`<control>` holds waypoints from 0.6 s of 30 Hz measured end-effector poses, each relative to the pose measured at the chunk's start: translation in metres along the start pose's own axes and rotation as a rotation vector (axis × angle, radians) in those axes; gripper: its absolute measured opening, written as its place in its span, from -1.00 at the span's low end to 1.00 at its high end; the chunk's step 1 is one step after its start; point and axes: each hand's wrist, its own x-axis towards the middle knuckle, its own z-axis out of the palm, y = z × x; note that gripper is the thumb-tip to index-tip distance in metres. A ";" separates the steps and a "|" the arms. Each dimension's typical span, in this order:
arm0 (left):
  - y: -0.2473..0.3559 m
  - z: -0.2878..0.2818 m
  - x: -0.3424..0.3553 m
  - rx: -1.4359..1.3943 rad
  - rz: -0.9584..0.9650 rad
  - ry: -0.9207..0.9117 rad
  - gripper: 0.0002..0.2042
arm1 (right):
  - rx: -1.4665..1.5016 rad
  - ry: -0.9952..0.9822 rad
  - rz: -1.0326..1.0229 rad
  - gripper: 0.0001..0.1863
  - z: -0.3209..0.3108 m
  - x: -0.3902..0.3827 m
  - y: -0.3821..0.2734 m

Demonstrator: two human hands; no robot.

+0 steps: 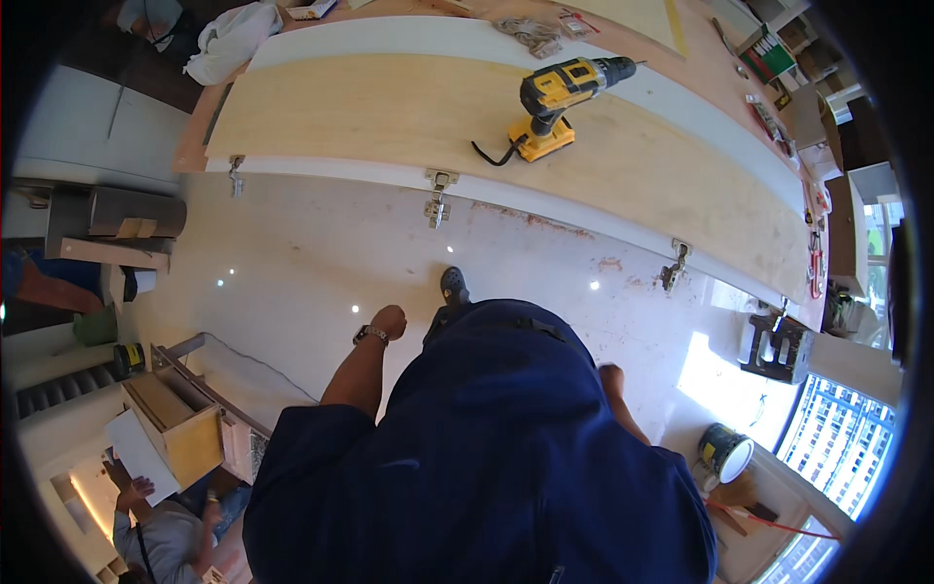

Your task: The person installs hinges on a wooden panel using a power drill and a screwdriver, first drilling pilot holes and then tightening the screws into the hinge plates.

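Observation:
My left hand (389,322), with a metal-band watch on the wrist, hangs beside my body over the floor. Its fingers look curled in, and nothing shows in them. My right hand (611,377) is mostly hidden behind my side, so its fingers cannot be made out. Both hands are apart from the workbench. On the long pale wooden panel (341,107) ahead lies a yellow and black cordless drill (564,92), standing on its battery with a black strap. Along the panel's near white edge sit metal cabinet hinges, one (440,195) near the middle, another (675,265) farther right.
A white cloth bag (232,44) lies at the bench's far left. At lower left, another person (175,535) holds a white board (141,457) beside a wooden drawer box (185,448). A dark step stool (776,348) and a bucket (725,453) stand on the right.

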 end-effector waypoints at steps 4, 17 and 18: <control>0.058 -0.034 -0.018 0.069 0.176 0.003 -0.84 | 0.451 0.175 0.596 -0.80 0.021 -0.042 0.050; 0.166 -0.058 0.032 -0.343 0.250 0.147 -0.81 | 0.149 0.165 -0.210 -0.78 -0.040 0.064 -0.013; 0.170 -0.060 0.029 -0.385 0.213 0.133 -0.82 | 0.222 0.183 -0.190 -0.77 -0.028 0.059 -0.016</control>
